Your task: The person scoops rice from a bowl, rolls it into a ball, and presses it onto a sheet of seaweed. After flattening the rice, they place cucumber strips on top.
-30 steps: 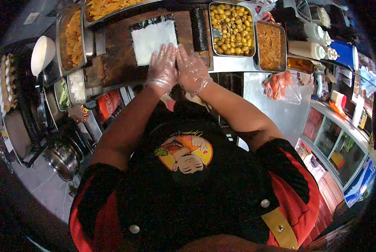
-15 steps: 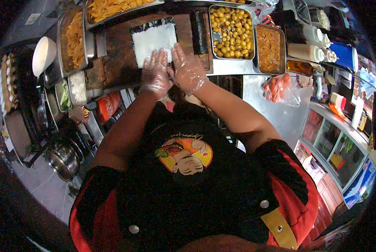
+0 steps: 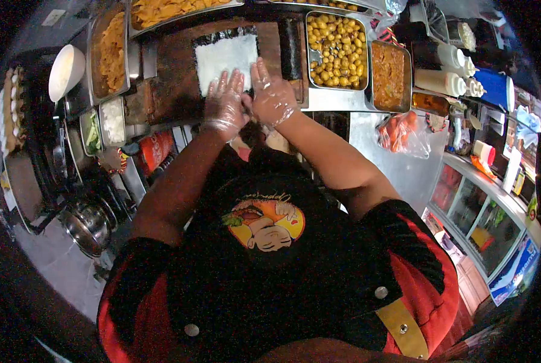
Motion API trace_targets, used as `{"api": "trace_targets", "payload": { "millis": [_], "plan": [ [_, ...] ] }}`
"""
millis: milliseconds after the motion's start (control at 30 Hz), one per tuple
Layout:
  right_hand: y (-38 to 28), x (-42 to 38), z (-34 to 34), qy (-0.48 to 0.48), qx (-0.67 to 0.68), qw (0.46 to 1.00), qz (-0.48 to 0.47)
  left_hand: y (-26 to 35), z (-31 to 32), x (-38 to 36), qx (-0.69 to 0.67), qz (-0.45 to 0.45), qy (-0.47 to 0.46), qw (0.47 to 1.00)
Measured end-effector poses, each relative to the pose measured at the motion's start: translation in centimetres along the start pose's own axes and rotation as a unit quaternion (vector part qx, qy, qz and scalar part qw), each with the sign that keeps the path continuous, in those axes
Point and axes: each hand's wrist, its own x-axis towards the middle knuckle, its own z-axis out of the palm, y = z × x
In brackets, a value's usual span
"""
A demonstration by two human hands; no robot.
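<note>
A layer of white rice (image 3: 225, 55) covers most of a dark seaweed sheet (image 3: 200, 40), whose bare strip shows along the far edge. The sheet lies flat on a dark brown cutting board (image 3: 171, 69). My left hand (image 3: 224, 107), in a clear plastic glove, has its fingers laid on the near part of the rice. Beside it, my gloved right hand (image 3: 273, 100) stretches its fingers along the sheet's near right edge. My thumbs are close together. To the right on the board is a long black roll (image 3: 292, 51).
Trays of yellow-orange food (image 3: 112, 51), small round yellow-brown pieces (image 3: 336, 54) and orange-brown filling (image 3: 391, 75) surround the board. A white bowl (image 3: 66, 72) stands left. Squeeze bottles (image 3: 443, 81) and a bag of orange-red items (image 3: 397, 133) are right.
The view has shifted slightly. My hands stay at the near edge of the rice, with only a small change in the right fingers.
</note>
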Motion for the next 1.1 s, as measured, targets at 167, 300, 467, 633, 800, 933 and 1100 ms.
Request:
{"api": "trace_targets", "payload": {
  "millis": [167,300,467,633,800,933,1100],
  "plan": [
    [0.6,-2.1,-0.4,0.023,0.002,0.999,-0.041,-1.1,-0.2,-0.5,-0.010,0.044,0.015,0.999],
    [1.0,-3.0,-0.9,0.027,0.003,0.998,-0.054,-2.1,-0.5,-0.5,0.001,0.096,-0.002,0.995],
    [1.9,-3.4,-0.7,0.034,0.026,0.996,-0.077,-3.9,0.2,1.4,0.016,0.149,0.012,0.989],
    [2.2,-3.5,-0.7,0.021,0.041,0.996,-0.079,-6.3,-0.6,2.4,-0.003,0.240,-0.012,0.971],
    [2.6,-3.8,-0.1,0.047,0.059,0.994,-0.082,-6.2,-1.4,3.0,0.029,0.266,-0.046,0.963],
    [2.5,-3.8,-0.3,0.052,0.056,0.993,-0.090,-5.8,-2.7,3.2,0.056,0.273,-0.066,0.958],
    [2.3,-3.7,-0.4,0.049,0.046,0.994,-0.084,-6.8,-1.9,3.7,0.051,0.295,-0.052,0.953]
  ]
}}
